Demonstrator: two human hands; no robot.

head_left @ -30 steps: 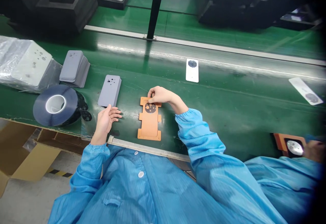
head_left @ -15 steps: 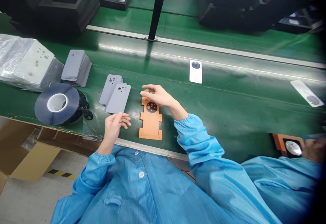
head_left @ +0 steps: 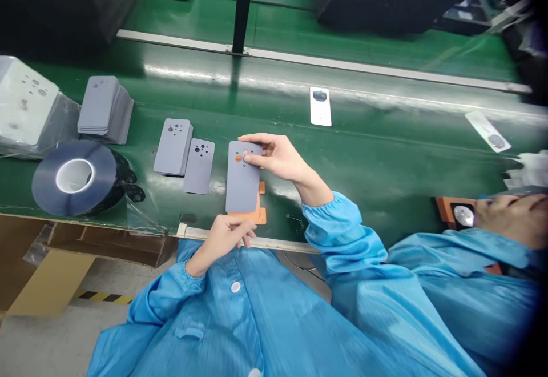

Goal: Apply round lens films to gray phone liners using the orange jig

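Now both hands' grips, right (head_left: 278, 159) and seemingly left (head_left: 226, 234), pinch the grey sheet (head_left: 242, 185) over the orange jig (head_left: 260, 211).

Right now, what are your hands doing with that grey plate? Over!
Left hand holds grey plate at its near end. Right hand presses its top, by the holes. Plate lies over orange jig. Single grey plate lies beside, apart.

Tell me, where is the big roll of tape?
The roll of tape lies at the left of the head view, on the green table's near edge, left of the loose grey plates.
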